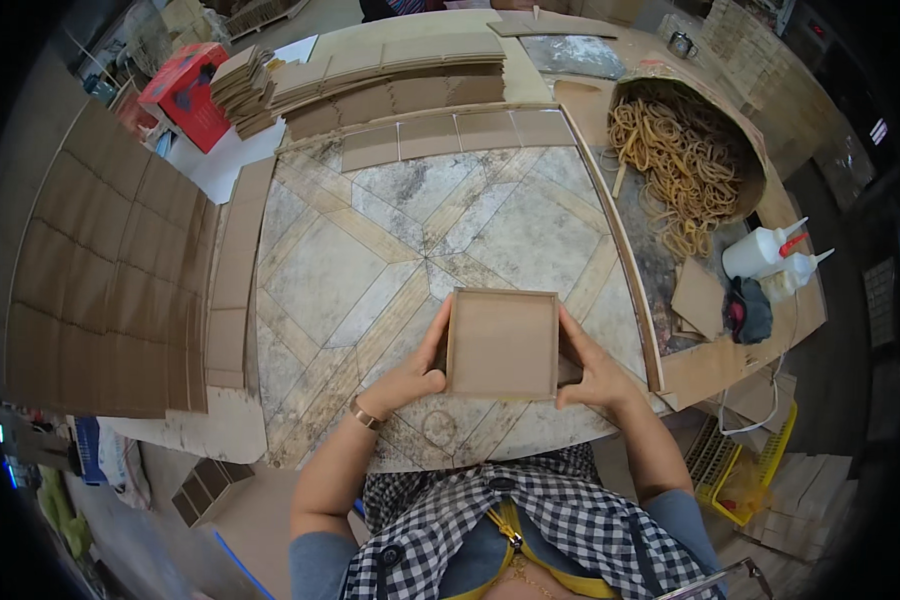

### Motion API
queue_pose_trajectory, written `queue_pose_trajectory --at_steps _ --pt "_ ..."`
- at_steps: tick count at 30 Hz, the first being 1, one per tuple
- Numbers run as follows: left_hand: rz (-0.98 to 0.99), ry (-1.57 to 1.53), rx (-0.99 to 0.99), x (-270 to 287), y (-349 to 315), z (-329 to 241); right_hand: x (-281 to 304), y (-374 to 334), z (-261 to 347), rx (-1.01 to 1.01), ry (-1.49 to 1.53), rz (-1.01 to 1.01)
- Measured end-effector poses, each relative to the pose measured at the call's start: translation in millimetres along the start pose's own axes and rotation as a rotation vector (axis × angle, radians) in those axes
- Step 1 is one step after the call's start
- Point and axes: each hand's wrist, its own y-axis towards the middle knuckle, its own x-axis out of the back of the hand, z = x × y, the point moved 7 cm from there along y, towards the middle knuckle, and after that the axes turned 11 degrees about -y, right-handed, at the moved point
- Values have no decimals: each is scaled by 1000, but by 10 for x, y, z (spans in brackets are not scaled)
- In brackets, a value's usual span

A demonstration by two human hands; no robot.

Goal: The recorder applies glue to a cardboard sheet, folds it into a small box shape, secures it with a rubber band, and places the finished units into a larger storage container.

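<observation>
Between my two hands is a shallow square cardboard tray (503, 345) with low raised walls, its flat inside facing up. My left hand (415, 370) presses along its left wall, fingers stretched along the side and thumb at the near corner. On the opposite wall, my right hand (592, 368) grips in the same way. The tray is over the near part of a patterned tabletop (355, 290); whether it rests on the surface or is lifted slightly, I cannot tell.
Stacked cardboard strips (390, 75) lie along the far edge, beside a red box (185, 95). Tall cardboard stacks (110, 280) stand at left. To the right are a sack of rubber bands (685, 150), white squeeze bottles (755, 252), a dark cloth (748, 310) and a yellow crate (745, 470).
</observation>
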Motion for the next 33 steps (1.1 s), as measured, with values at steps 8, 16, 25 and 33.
queue_pose_trajectory --at_steps 8,16,25,33 --pt "-7 33 13 -8 1 10 -58 -85 -110 53 -62 -124" --pt "-14 168 -52 87 -128 -42 -2 -111 577 133 -257 -243" --pt "-370 -64 343 -304 -299 6 405 408 -403 -427 -542 -413" --pt "-178 1070 -142 -473 -812 -383 961 191 -219 -549 -79 -361"
